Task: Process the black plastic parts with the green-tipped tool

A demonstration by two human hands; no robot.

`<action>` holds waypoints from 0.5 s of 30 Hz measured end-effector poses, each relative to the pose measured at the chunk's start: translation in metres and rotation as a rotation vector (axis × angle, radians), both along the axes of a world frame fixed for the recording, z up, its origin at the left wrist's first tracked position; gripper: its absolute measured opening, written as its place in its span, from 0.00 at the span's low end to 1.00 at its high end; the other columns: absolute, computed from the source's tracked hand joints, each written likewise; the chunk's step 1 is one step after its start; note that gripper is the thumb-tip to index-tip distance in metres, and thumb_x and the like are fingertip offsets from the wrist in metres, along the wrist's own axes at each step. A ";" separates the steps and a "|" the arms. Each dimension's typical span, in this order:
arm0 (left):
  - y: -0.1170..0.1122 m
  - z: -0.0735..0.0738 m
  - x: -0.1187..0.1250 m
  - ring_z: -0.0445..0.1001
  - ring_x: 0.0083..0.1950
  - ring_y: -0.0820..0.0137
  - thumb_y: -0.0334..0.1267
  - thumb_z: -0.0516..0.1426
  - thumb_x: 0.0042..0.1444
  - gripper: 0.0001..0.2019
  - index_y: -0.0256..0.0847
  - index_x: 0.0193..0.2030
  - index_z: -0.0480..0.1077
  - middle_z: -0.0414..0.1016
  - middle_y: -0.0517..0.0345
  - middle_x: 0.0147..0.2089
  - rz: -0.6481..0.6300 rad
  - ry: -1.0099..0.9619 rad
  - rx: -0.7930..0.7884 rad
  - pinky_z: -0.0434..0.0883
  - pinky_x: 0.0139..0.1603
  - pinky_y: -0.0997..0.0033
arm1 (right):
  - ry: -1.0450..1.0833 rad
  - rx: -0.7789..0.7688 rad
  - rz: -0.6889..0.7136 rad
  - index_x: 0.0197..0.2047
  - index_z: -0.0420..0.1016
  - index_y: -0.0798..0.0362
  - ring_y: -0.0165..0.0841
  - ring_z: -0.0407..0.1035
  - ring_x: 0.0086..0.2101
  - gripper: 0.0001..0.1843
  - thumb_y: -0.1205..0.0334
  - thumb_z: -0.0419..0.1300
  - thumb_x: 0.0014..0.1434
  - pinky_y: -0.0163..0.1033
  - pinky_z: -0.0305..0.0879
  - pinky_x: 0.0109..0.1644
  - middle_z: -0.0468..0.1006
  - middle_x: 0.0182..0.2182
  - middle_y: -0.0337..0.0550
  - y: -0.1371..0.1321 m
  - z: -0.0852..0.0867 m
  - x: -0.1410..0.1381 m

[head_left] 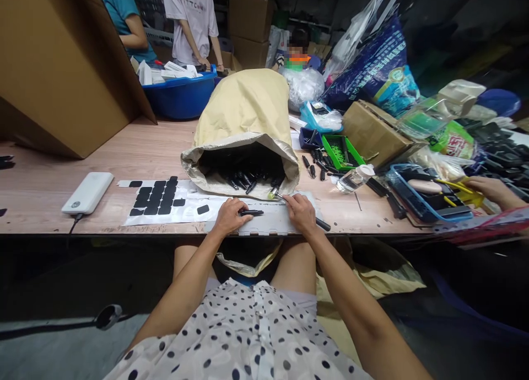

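Note:
My left hand (230, 215) is closed on a slim black pen-like part (253, 212), which lies level just above a grey board (268, 225) at the table's front edge. In my right hand (301, 212) is a small hammer (323, 224); its yellowish head points to the left and its black handle sticks out below the palm. Right behind both hands gapes a large tan woven sack (243, 101), lying on its side with many black parts (243, 180) inside its mouth. Left of my hands, a white sheet (182, 212) carries rows of black rounded-square pieces (155, 197).
A white power bank (88, 192) with a cable lies left. At right are a green tray (343, 154), a clear bottle (355, 178) and a blue basket (430, 198) near another person's hand (491, 190). Behind stand a blue tub (182, 96), a large carton (61, 65) and people.

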State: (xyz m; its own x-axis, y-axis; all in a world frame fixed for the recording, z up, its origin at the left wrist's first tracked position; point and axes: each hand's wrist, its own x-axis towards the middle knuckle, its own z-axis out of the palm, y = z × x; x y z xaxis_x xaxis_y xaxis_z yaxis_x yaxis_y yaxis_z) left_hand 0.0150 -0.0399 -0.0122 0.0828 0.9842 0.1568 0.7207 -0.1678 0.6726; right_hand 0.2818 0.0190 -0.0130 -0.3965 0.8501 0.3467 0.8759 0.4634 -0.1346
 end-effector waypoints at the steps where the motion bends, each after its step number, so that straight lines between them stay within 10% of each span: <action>1: 0.001 0.000 0.000 0.69 0.41 0.62 0.40 0.66 0.52 0.06 0.44 0.34 0.75 0.73 0.58 0.35 -0.006 0.002 -0.002 0.68 0.45 0.62 | -0.020 0.005 0.022 0.54 0.80 0.46 0.39 0.66 0.40 0.19 0.65 0.52 0.67 0.40 0.63 0.43 0.75 0.37 0.47 0.003 -0.002 0.002; 11: -0.048 0.013 0.010 0.74 0.44 0.63 0.43 0.55 0.66 0.09 0.43 0.45 0.74 0.79 0.53 0.42 -0.217 -0.086 0.120 0.71 0.49 0.62 | -0.043 0.057 -0.002 0.54 0.78 0.49 0.40 0.61 0.40 0.17 0.64 0.53 0.67 0.41 0.57 0.44 0.73 0.38 0.48 0.003 -0.012 -0.004; 15: -0.090 -0.006 0.030 0.78 0.44 0.66 0.44 0.53 0.67 0.11 0.46 0.49 0.75 0.81 0.56 0.43 -0.392 -0.021 -0.143 0.72 0.48 0.68 | -0.043 0.065 -0.015 0.53 0.78 0.49 0.41 0.60 0.41 0.17 0.64 0.52 0.67 0.41 0.56 0.44 0.72 0.38 0.48 0.003 -0.015 -0.006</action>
State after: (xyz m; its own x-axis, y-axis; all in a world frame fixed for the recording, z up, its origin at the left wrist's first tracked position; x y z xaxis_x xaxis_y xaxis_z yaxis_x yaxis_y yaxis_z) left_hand 0.0451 -0.1299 -0.0186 0.4536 0.8908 0.0265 0.6067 -0.3304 0.7230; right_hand 0.2761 0.0221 -0.0278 -0.3992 0.8325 0.3841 0.8872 0.4565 -0.0672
